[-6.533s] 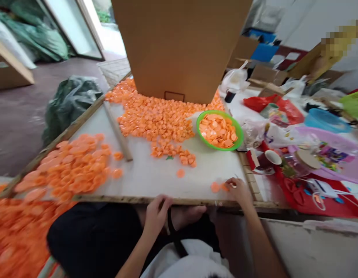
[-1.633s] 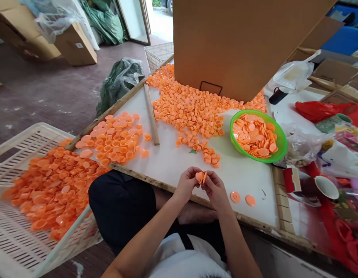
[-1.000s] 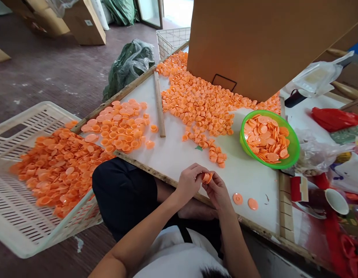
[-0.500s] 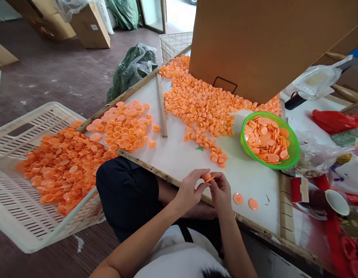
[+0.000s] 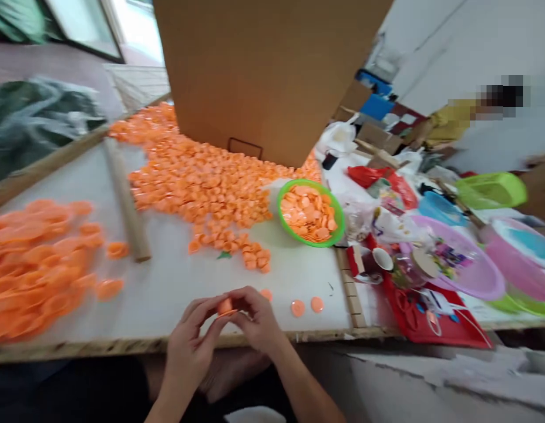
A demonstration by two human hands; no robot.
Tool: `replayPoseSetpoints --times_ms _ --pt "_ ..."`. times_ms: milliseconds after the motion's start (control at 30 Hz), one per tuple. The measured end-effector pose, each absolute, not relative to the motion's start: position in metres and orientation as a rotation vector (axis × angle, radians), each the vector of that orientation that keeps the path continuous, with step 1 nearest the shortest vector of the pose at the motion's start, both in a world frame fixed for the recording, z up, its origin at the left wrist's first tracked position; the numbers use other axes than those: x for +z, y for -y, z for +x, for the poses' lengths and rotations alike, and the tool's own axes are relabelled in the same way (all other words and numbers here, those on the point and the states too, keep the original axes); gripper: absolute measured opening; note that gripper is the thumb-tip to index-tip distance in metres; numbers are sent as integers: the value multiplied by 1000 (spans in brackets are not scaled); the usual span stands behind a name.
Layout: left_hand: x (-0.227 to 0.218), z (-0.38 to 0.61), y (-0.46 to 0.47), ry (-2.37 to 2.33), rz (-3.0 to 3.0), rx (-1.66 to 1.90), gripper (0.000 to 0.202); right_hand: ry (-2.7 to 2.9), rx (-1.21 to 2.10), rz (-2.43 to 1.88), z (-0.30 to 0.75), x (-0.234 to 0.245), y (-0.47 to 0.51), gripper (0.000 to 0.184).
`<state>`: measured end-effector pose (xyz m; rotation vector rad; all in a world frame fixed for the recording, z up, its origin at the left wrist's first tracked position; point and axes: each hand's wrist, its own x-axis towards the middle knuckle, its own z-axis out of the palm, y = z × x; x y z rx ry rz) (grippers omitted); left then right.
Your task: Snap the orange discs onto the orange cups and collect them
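Note:
In front of me, by the table's near edge, my left hand pinches a small orange plastic cup-shaped piece. My right hand has its fingers closed on a thin orange disc that lies against the underside of that piece. The exact fit between the two is partly hidden by fingers. Right of my hands, loose orange discs lie flat on the white tabletop. Beyond my hands spreads a heap of small orange cup-shaped pieces. A green bowl holds many orange discs.
A large cardboard box stands at the back over the heap. Wooden strips edge and divide the tabletop. Joined-looking orange pieces pile at left. Cluttered basins and a red tray sit right; another person is far right.
My view has swung to the right, so the crate at left is gone from sight and the basins have come in. Both hands still hold the orange pieces together.

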<state>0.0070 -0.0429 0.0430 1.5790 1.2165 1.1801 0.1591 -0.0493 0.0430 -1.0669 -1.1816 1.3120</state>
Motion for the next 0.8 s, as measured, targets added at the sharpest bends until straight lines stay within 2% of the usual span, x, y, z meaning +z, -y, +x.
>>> replayPoseSetpoints --times_ms 133,333,533,633,733,800 --pt "36 5 35 -1184 1531 1145 28 1112 1378 -1053 159 39 47 39" --pt "42 7 39 -1282 1456 1062 36 1016 1346 -1180 152 37 52 40" --pt "36 8 34 -1276 1230 918 51 945 1413 -1113 157 36 51 44" --pt "36 10 29 -1256 1145 902 48 1015 1312 -1150 158 36 50 42" --pt "48 15 46 -1268 1159 950 36 1187 1118 -1309 149 42 63 23" --pt "55 22 61 -1232 1138 1017 26 1267 1047 -1374 146 42 74 20"
